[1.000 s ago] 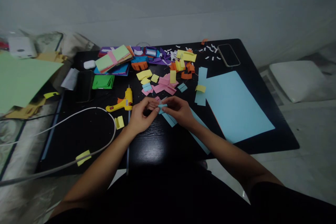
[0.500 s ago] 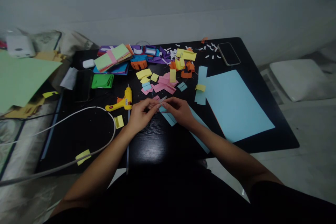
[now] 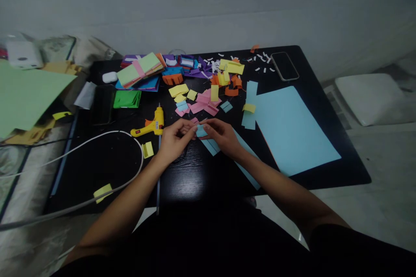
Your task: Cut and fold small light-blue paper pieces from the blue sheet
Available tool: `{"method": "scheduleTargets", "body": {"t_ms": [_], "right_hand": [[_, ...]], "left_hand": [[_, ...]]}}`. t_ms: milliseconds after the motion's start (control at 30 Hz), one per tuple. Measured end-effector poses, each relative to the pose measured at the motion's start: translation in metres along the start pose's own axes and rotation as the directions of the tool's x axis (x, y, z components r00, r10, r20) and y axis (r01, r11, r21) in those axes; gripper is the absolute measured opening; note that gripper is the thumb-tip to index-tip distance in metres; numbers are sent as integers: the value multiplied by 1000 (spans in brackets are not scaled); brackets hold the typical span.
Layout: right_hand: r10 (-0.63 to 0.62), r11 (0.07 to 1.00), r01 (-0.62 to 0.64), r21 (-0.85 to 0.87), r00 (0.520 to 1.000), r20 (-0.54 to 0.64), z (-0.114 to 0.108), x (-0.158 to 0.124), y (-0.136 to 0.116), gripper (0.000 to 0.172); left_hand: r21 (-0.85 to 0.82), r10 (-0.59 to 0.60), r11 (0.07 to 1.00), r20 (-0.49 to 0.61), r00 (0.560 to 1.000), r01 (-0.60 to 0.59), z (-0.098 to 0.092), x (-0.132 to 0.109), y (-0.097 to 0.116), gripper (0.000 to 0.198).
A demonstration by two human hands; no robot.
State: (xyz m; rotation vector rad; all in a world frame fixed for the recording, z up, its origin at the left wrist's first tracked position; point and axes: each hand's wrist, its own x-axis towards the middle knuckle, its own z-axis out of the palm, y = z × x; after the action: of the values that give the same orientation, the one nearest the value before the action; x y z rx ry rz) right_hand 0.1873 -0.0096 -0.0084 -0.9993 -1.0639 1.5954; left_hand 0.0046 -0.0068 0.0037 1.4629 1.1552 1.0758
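My left hand (image 3: 175, 138) and my right hand (image 3: 221, 136) meet over the middle of the black table (image 3: 107, 164). Both pinch one small light-blue paper piece (image 3: 201, 131) between thumbs and fingertips. Light-blue paper strips (image 3: 211, 146) lie on the table just under my right hand. A yellow glue gun (image 3: 150, 126) rests to the left of my left hand. Pink paper scraps (image 3: 203, 106) lie just beyond my fingers.
A large light-blue sheet (image 3: 289, 127) lies at the right. Coloured paper scraps and a paper stack (image 3: 139, 71) crowd the far side. A phone (image 3: 284, 66) lies at the far right corner. A white cable (image 3: 97, 169) loops at the left, beside a green sheet (image 3: 22, 97).
The small blue piece has been turned and refolded between my fingertips. Both hands stay in nearly the same place over the table's middle.
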Motion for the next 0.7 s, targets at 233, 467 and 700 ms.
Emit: {"method": "scheduleTargets", "body": {"t_ms": [233, 467, 700], "right_hand": [[-1, 1000, 1, 25, 1000, -18, -3, 4, 2, 44], [-25, 1000, 24, -18, 999, -30, -2, 3, 1, 42], [-43, 998, 40, -45, 997, -58, -5, 4, 2, 41]], "left_hand": [[-142, -104, 985, -17, 994, 101, 0, 4, 1, 33], [-159, -90, 982, 61, 994, 99, 0, 5, 4, 34], [-143, -119, 980, 120, 986, 136, -3, 4, 3, 32]]}}
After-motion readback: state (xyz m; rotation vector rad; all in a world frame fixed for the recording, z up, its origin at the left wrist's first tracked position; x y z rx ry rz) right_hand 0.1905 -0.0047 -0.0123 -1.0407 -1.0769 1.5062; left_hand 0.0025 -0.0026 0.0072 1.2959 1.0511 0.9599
